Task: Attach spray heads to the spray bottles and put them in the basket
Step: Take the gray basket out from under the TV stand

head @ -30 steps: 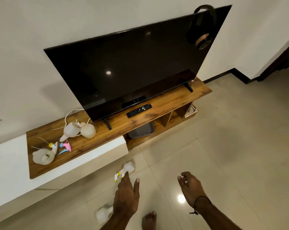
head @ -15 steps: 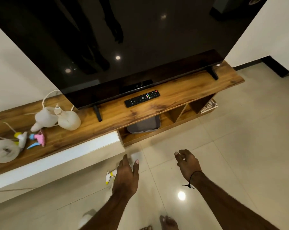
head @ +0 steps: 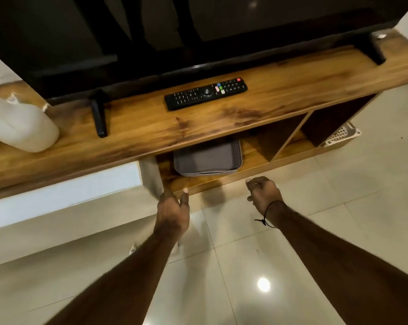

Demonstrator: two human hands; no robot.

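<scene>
A grey basket (head: 207, 159) sits on the lower shelf of the wooden TV stand (head: 198, 130), under the top board. My left hand (head: 172, 211) reaches toward the shelf's front edge with fingers apart and nothing in it. My right hand (head: 263, 192) hovers just right of it, fingers loosely curled, empty. A whitish spray bottle (head: 22, 127) without a head lies on the stand's top at far left. A bit of a spray bottle on the floor (head: 133, 248) peeks out beside my left forearm; the rest is hidden.
A black remote (head: 205, 93) lies on the stand's top before the large TV (head: 174, 31). A white lattice basket (head: 341, 134) stands on the floor past the stand's right end. A white ledge (head: 64, 195) runs at left. Glossy floor tiles lie below.
The view has moved in close to the stand. Both hands have advanced toward the lower shelf with the grey basket. The spray heads and far-left bottles have left the view.
</scene>
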